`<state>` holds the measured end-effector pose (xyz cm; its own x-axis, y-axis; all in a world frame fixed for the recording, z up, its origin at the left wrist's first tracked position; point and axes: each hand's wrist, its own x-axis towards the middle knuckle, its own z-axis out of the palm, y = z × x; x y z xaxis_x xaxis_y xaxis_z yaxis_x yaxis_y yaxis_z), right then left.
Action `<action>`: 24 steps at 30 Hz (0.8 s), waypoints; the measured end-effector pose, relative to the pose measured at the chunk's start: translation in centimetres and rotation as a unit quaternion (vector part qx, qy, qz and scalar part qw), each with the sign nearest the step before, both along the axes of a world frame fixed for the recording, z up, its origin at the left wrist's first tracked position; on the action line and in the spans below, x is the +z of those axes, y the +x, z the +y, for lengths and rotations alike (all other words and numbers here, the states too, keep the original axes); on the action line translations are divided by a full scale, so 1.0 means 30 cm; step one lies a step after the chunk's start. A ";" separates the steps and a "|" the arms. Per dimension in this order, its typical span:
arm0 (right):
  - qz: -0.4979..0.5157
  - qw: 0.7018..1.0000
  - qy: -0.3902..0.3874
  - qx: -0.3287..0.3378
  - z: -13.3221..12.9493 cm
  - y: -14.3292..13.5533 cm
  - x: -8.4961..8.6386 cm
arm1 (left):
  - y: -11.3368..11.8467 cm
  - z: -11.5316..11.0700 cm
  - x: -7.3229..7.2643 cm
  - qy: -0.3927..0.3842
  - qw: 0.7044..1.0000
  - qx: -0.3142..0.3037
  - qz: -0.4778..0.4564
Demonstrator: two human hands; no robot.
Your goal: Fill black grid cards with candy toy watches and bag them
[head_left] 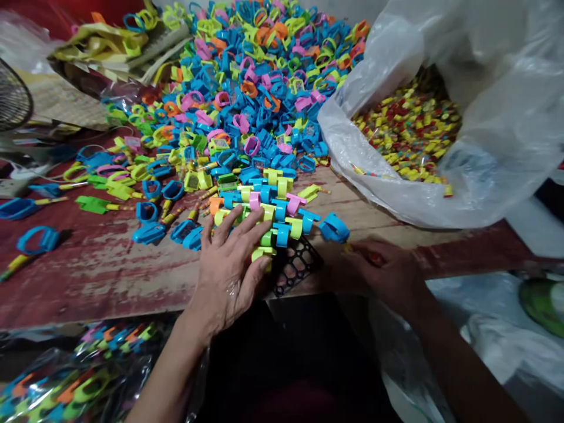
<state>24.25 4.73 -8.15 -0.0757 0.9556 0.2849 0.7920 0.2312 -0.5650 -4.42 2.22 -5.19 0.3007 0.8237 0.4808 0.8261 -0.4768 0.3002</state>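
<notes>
Your left hand (231,252) lies spread on plastic rings (280,210) near the desk's (132,285) front edge; your right hand (390,267) curls, contents unclear. Rings seem light, stiff: pinch their sides.

So the heap of bands (264,88) is at the back of the table (145,296), with a bag (396,205) of little tubes (409,135) to its right. Rack (299,264)'s up front between both hands, loose bands (150,232) left of it.
</notes>
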 end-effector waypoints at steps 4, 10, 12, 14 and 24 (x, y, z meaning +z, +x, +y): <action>0.094 0.990 -0.025 0.104 -0.081 -0.142 0.017 | -0.003 0.002 -0.012 0.008 1.000 -0.001 -0.020; 0.049 0.984 -0.015 0.171 -0.052 -0.301 -0.057 | -0.006 -0.001 -0.012 0.011 1.000 -0.012 -0.021; 0.020 0.985 -0.015 0.173 -0.039 -0.317 -0.078 | -0.008 -0.002 -0.012 0.009 1.000 -0.014 -0.020; -0.017 0.985 -0.008 0.171 -0.035 -0.320 -0.086 | -0.010 -0.001 -0.012 0.008 1.000 -0.014 -0.021; -0.035 0.979 0.080 0.185 -0.032 -0.329 -0.081 | 0.006 -0.022 0.017 -0.018 0.999 -0.012 -0.037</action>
<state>14.38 3.78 -10.58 -0.4321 0.8030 0.4104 0.6733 0.5901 -0.4456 -4.22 1.55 -4.67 0.2846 0.8339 0.4728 0.7893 -0.4837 0.3781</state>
